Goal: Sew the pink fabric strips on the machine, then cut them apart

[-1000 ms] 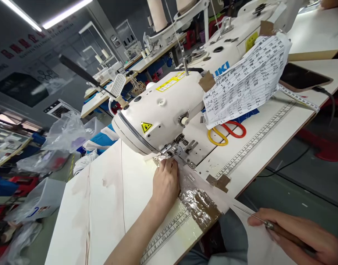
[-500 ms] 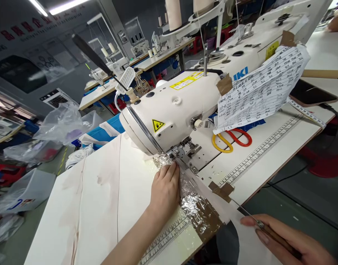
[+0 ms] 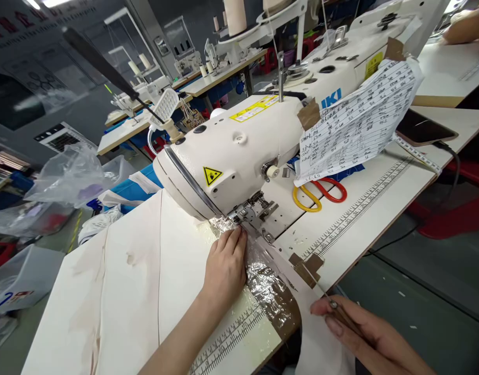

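Note:
My left hand [image 3: 225,260] lies on the table just before the needle area of a white sewing machine [image 3: 223,151]. Its fingers stretch forward, their tips against the edge of a pale fabric strip [image 3: 278,265]. Under and beside them is shiny clear tape [image 3: 266,284] over brown tape. The strip runs from the presser foot [image 3: 243,216] down over the table edge. Closer to me, my right hand [image 3: 364,330] is closed round the wooden handle of an awl [image 3: 346,316], its thin metal point towards the strip. Whether these fingers also pinch the fabric is unclear.
Scissors [image 3: 307,199] with yellow and red handles lie right of the needle area. A handwritten sheet [image 3: 352,120] hangs from the machine. Behind it are a phone [image 3: 425,126] and a measuring tape [image 3: 417,152]. Printed rulers [image 3: 356,208] mark the tabletop. Plastic bins [image 3: 22,276] stand left.
The whole view has shifted, so the machine appears further left. My right hand with the awl has moved left, closer to the table edge. My left hand stays by the presser foot.

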Demonstrator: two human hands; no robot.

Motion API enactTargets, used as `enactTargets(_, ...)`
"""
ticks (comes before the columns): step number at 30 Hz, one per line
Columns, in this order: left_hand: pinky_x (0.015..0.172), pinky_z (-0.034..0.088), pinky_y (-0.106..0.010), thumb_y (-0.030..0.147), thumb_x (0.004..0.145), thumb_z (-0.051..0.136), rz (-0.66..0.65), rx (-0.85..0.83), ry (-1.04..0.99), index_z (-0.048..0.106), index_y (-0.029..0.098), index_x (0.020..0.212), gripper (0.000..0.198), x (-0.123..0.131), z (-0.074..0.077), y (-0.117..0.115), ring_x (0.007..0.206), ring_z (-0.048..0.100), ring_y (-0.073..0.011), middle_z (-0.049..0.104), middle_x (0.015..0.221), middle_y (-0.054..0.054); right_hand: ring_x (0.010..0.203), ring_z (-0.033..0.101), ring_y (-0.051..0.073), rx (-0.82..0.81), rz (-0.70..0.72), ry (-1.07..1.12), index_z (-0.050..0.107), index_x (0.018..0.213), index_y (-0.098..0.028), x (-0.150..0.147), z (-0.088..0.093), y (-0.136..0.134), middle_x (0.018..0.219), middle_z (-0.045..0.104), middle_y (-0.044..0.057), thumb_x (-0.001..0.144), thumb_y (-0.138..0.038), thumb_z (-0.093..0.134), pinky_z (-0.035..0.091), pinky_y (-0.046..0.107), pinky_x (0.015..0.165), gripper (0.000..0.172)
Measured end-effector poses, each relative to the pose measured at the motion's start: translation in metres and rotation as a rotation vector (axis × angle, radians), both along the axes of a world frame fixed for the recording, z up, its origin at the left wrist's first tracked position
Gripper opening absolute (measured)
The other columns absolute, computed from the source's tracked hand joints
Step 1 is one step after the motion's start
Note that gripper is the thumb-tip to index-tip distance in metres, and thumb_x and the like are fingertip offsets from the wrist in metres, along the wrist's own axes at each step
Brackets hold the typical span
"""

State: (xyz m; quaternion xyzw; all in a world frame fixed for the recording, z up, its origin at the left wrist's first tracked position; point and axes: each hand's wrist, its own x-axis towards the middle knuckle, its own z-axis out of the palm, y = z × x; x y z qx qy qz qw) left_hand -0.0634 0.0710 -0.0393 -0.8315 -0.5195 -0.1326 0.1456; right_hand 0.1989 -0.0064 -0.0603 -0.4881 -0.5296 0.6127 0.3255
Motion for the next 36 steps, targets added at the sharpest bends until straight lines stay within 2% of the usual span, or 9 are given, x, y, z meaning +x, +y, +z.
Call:
enactTargets(3,0.085,0.059,-0.049,0.001,0.087,0.041,0.026,0.009,0.019,0.059,0.009,0.125,0.043,0.005,0.0,0.001,0.114,0.059,-0.0333,0.066,0.125,-0.019,0.08,0.071,0.021,0.206,-0.011,-0.146,0.07,0.102,-0.024,0.001,0.006,0.01,0.087,0.074,0.005,0.096,-0.048,0.052,0.059,0.024,0.062,0.03)
enactTargets(6,0.082,0.059,-0.049,-0.001,0.087,0.04,0.034,0.001,-0.019,0.059,0.01,0.123,0.043,0.007,0.001,0.004,0.108,0.058,-0.032,0.064,0.119,-0.019,0.077,0.071,0.019,0.385,0.043,-0.231,0.066,0.103,-0.023,-0.006,0.014,0.02,0.085,0.073,0.004,0.099,-0.039,0.046,0.058,0.024,0.062,0.026)
enactTargets(9,0.078,0.059,-0.048,-0.003,0.085,0.04,0.032,0.016,-0.057,0.059,0.012,0.121,0.043,0.005,0.003,0.007,0.102,0.056,-0.0312,0.062,0.114,-0.018,0.074,0.07,0.017,0.498,0.094,-0.283,0.063,0.1,-0.024,-0.015,0.021,0.029,0.083,0.071,0.002,0.101,-0.031,0.039,0.055,0.023,0.058,0.024)
enactTargets(13,0.073,0.059,-0.044,-0.004,0.086,0.04,-0.038,0.024,-0.127,0.06,0.013,0.118,0.041,0.001,0.004,0.009,0.091,0.056,-0.0274,0.062,0.105,-0.016,0.07,0.067,0.015,0.543,0.137,-0.336,0.057,0.094,-0.024,-0.019,0.027,0.036,0.078,0.066,0.0,0.102,-0.025,0.035,0.05,0.023,0.054,0.024)
enactTargets(17,0.075,0.059,-0.043,-0.005,0.088,0.039,-0.133,0.009,-0.203,0.058,0.017,0.121,0.044,-0.003,0.005,0.009,0.09,0.057,-0.025,0.063,0.107,-0.013,0.073,0.068,0.015,0.578,0.143,-0.344,0.055,0.097,-0.024,-0.022,0.028,0.037,0.079,0.066,0.0,0.103,-0.023,0.034,0.05,0.023,0.056,0.022)
enactTargets(25,0.073,0.057,-0.044,-0.004,0.086,0.042,-0.062,0.033,-0.146,0.056,0.016,0.118,0.041,-0.004,0.001,0.01,0.094,0.058,-0.0275,0.062,0.11,-0.015,0.071,0.066,0.017,0.668,0.095,-0.359,0.057,0.099,-0.023,-0.03,0.026,0.045,0.08,0.066,0.001,0.1,-0.018,0.036,0.051,0.025,0.058,0.021)
enactTargets(31,0.074,0.057,-0.041,-0.004,0.089,0.04,-0.161,0.029,-0.244,0.053,0.018,0.119,0.039,-0.006,0.002,0.011,0.091,0.057,-0.0238,0.063,0.104,-0.012,0.073,0.066,0.016,0.648,0.117,-0.36,0.057,0.104,-0.023,-0.033,0.027,0.052,0.085,0.067,0.002,0.1,-0.017,0.035,0.051,0.025,0.061,0.022)
enactTargets(36,0.074,0.055,-0.042,-0.003,0.09,0.04,-0.141,0.029,-0.221,0.053,0.017,0.118,0.037,-0.008,0.001,0.014,0.092,0.058,-0.0248,0.064,0.108,-0.013,0.08,0.068,0.018,0.668,0.123,-0.361,0.056,0.107,-0.021,-0.04,0.027,0.058,0.09,0.07,0.004,0.1,-0.017,0.036,0.051,0.026,0.064,0.022)
